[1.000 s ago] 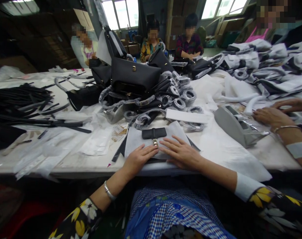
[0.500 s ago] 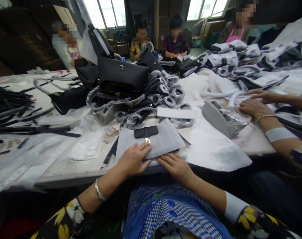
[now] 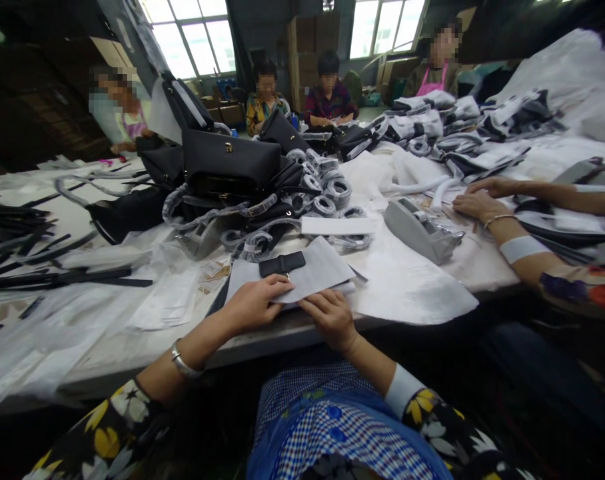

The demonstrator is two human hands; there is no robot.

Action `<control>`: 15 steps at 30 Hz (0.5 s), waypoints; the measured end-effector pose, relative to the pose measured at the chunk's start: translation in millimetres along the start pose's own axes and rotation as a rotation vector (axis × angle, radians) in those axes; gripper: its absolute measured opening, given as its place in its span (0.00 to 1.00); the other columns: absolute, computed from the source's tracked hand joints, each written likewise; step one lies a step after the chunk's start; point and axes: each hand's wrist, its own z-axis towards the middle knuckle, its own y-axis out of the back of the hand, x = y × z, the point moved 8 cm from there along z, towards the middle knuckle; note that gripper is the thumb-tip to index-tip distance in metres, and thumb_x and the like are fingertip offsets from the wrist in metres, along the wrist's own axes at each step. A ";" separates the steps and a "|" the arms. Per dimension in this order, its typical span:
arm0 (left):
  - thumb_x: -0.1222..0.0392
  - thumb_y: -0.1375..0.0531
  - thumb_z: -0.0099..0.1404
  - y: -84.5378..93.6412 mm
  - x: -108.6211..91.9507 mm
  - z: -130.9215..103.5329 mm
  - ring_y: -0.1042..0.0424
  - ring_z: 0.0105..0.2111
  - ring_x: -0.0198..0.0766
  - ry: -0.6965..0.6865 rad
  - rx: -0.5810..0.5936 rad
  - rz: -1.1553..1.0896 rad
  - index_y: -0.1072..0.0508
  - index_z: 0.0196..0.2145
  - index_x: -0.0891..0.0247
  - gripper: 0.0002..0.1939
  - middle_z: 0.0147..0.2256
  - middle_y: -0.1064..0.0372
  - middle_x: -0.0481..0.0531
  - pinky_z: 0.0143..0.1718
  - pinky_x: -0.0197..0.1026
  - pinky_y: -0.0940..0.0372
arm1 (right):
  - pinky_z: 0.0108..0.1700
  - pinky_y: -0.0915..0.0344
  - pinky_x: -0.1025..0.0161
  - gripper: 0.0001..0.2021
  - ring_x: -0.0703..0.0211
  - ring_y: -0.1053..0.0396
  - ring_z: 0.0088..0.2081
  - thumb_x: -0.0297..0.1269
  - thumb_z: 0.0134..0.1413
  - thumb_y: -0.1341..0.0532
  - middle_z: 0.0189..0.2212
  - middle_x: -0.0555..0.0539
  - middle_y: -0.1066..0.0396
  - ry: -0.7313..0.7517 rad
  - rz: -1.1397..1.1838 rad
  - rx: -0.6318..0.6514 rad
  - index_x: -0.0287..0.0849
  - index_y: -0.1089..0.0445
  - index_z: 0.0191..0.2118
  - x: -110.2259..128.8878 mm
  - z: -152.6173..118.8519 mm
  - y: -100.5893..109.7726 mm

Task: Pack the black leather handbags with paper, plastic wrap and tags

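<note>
A sheet of white wrapping paper (image 3: 322,267) lies over a dark, flat item at the table's front edge; what kind of item is mostly hidden. On the sheet rests a small black strap tab (image 3: 282,264) with a bit of gold metal at its lower side. My left hand (image 3: 252,301) is closed at the sheet's near edge, fingertips on top beside the metal piece and thumb lower down. Close by on the right, my right hand (image 3: 331,319) has its fingers stretched along the front edge, their tips partly under the paper.
Black handbags (image 3: 231,160) are piled ahead, with wrapped strap coils (image 3: 325,193) beside them. A grey tape dispenser (image 3: 417,230) stands to the right, near a co-worker's hands (image 3: 482,200). Black straps (image 3: 67,277) and clear plastic sheets (image 3: 27,353) lie left. Other people sit across the table.
The view has shifted slightly right. My left fingers now cover most of the gold metal piece, and the black tab is tilted more. My right fingers are more bent at the paper's edge.
</note>
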 end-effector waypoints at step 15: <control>0.72 0.52 0.70 -46.6 -12.6 -28.0 0.37 0.61 0.46 0.018 -0.363 0.360 0.36 0.61 0.62 0.25 0.64 0.41 0.60 0.58 0.54 0.35 | 0.65 0.42 0.45 0.21 0.50 0.35 0.60 0.26 0.68 0.48 0.56 0.44 0.29 0.232 -0.024 -0.007 0.44 0.35 0.62 -3.2 11.4 49.2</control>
